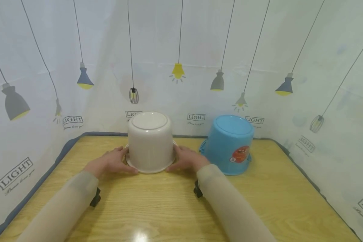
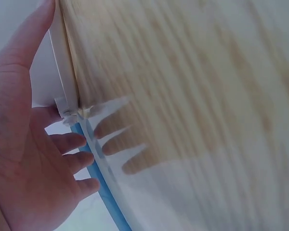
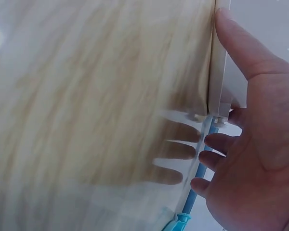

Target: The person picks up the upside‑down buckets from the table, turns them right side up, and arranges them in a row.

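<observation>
A white bucket [image 1: 151, 146] is upside down on the wooden table, its rim at the bottom. My left hand [image 1: 110, 162] holds the rim from the left, thumb along the near edge and fingers at the side. On the opposite side, my right hand [image 1: 188, 159] holds the same rim. Both wrist views show a thumb on the white rim [image 2: 62, 62], with an index finger partly hidden behind a small lug; the other fingers hang off the rim. To the right of my right hand is an upturned blue bucket [image 1: 222, 151] with a red sticker.
Behind both buckets, a white curtain printed with hanging lamps [image 1: 178, 71] closes off the back and sides. A dark blue edge [image 1: 103, 133] runs around the wooden tabletop [image 1: 157, 208]. The blue bucket's handle lugs stick out near its rim.
</observation>
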Available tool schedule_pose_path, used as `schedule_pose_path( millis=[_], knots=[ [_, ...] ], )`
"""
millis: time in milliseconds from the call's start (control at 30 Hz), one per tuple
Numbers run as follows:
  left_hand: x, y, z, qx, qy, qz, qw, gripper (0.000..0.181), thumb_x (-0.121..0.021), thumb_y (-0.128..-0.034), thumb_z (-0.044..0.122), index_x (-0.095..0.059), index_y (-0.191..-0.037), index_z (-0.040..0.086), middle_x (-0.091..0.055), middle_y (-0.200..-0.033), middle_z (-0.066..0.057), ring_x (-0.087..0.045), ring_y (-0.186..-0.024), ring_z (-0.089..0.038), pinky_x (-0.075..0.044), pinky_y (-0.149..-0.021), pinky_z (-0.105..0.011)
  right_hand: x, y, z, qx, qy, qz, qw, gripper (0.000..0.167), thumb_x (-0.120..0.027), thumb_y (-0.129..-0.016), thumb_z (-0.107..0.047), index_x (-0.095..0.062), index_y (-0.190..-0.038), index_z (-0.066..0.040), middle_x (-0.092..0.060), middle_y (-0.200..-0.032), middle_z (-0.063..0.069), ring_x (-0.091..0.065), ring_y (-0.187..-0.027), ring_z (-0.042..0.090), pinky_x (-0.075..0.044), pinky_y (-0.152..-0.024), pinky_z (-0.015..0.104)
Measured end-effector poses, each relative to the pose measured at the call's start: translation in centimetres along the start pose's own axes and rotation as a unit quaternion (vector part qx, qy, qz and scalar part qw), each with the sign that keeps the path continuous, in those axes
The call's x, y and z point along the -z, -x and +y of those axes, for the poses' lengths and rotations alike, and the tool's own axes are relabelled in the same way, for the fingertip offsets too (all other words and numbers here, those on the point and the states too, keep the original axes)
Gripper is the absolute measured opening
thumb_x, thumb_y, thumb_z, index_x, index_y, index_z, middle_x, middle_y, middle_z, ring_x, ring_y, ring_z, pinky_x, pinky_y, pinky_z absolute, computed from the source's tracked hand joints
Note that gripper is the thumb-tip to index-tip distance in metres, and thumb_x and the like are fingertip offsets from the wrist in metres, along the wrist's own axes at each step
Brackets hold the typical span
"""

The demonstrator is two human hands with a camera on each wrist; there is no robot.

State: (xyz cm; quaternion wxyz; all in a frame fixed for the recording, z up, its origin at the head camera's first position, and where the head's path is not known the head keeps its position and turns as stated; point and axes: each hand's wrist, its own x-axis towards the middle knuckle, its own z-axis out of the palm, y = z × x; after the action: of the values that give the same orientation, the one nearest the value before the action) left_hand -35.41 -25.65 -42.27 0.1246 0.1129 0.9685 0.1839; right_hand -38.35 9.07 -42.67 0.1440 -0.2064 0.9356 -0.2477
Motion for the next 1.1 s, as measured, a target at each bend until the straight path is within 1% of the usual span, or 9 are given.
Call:
schedule_pose_path(
  millis=[200, 300, 367, 533, 633, 733, 867, 967, 1100],
  knots=[
    [0.0, -0.5, -0.4, -0.020, 0.007, -0.001, 0.9998, 0.138, -0.086, -0.0766, 0.079, -0.022, -0.175, 0.006, -0.027, -0.176, -0.035, -0.019, -0.164, -0.060, -0.008, -0.131, -0.081, -0.2, -0.5, 0.3, 0.002, -0.004, -0.005, 1.0000, 0.131, -0.093, -0.080, -0.064, -0.013, -0.178, -0.030, -0.027, -0.183, 0.008, -0.027, -0.169, 0.036, -0.025, -0.137, 0.062],
    [-0.1, -0.6, -0.4, -0.024, 0.014, 0.001, 0.9996, 0.136, -0.086, -0.0780, 0.077, -0.024, -0.174, 0.004, -0.030, -0.175, -0.034, -0.022, -0.164, -0.058, -0.009, -0.131, -0.081, -0.2, -0.6, 0.3, 0.009, -0.008, -0.004, 0.9999, 0.132, -0.094, -0.080, -0.061, -0.013, -0.178, -0.027, -0.027, -0.184, 0.007, -0.026, -0.169, 0.034, -0.023, -0.139, 0.059],
    [-0.2, -0.5, -0.3, -0.023, 0.025, 0.003, 0.9994, 0.134, -0.087, -0.0782, 0.075, -0.025, -0.173, 0.004, -0.032, -0.175, -0.033, -0.025, -0.163, -0.058, -0.013, -0.131, -0.080, -0.2, -0.6, 0.4, 0.011, -0.010, -0.003, 0.9999, 0.131, -0.094, -0.081, -0.061, -0.013, -0.178, -0.026, -0.026, -0.184, 0.006, -0.026, -0.170, 0.033, -0.023, -0.139, 0.058],
    [-0.4, -0.3, -0.2, -0.029, 0.074, 0.006, 0.9968, 0.132, -0.093, -0.0774, 0.068, -0.028, -0.172, 0.003, -0.038, -0.173, -0.031, -0.037, -0.158, -0.057, -0.028, -0.130, -0.076, -0.3, -0.7, 0.5, 0.008, -0.011, 0.002, 0.9999, 0.129, -0.093, -0.080, -0.063, -0.014, -0.178, -0.032, -0.027, -0.184, 0.002, -0.027, -0.170, 0.032, -0.023, -0.138, 0.059],
    [-0.3, -0.3, -0.3, -0.030, 0.092, 0.014, 0.9952, 0.133, -0.095, -0.0762, 0.066, -0.029, -0.172, 0.002, -0.041, -0.172, -0.030, -0.039, -0.158, -0.055, -0.028, -0.131, -0.073, -0.3, -0.7, 0.6, 0.009, -0.016, 0.010, 0.9998, 0.129, -0.094, -0.079, -0.063, -0.015, -0.177, -0.037, -0.028, -0.183, 0.000, -0.028, -0.169, 0.032, -0.024, -0.138, 0.060],
    [-0.2, -0.4, -0.6, -0.034, 0.098, 0.026, 0.9943, 0.133, -0.095, -0.0748, 0.067, -0.030, -0.172, 0.003, -0.043, -0.171, -0.029, -0.040, -0.158, -0.053, -0.028, -0.132, -0.071, -0.3, -0.6, 0.7, 0.013, -0.031, 0.016, 0.9993, 0.129, -0.094, -0.078, -0.064, -0.015, -0.177, -0.040, -0.028, -0.183, -0.002, -0.028, -0.169, 0.031, -0.023, -0.138, 0.060],
    [-0.1, -0.5, -1.1, -0.045, 0.098, 0.035, 0.9936, 0.133, -0.093, -0.0763, 0.069, -0.028, -0.173, 0.004, -0.043, -0.171, -0.030, -0.040, -0.158, -0.054, -0.028, -0.132, -0.072, -0.3, -0.7, 0.9, 0.018, -0.065, 0.013, 0.9977, 0.127, -0.092, -0.079, -0.066, -0.014, -0.176, -0.044, -0.026, -0.184, -0.006, -0.025, -0.170, 0.029, -0.023, -0.139, 0.059],
    [0.0, -0.4, -1.4, -0.047, 0.091, 0.038, 0.9940, 0.133, -0.090, -0.0786, 0.071, -0.026, -0.173, 0.003, -0.040, -0.171, -0.031, -0.038, -0.158, -0.057, -0.028, -0.131, -0.074, -0.3, -0.6, 1.0, 0.025, -0.094, 0.008, 0.9952, 0.125, -0.091, -0.080, -0.067, -0.013, -0.176, -0.045, -0.025, -0.184, -0.006, -0.024, -0.171, 0.029, -0.022, -0.139, 0.059],
    [0.2, -0.3, -1.7, -0.045, 0.087, 0.042, 0.9943, 0.132, -0.088, -0.0808, 0.072, -0.025, -0.174, 0.003, -0.035, -0.173, -0.032, -0.034, -0.159, -0.059, -0.029, -0.130, -0.075, -0.3, -0.5, 1.0, 0.030, -0.121, 0.003, 0.9923, 0.124, -0.091, -0.082, -0.066, -0.014, -0.176, -0.042, -0.025, -0.184, -0.002, -0.024, -0.170, 0.031, -0.023, -0.139, 0.060]
  ],
)
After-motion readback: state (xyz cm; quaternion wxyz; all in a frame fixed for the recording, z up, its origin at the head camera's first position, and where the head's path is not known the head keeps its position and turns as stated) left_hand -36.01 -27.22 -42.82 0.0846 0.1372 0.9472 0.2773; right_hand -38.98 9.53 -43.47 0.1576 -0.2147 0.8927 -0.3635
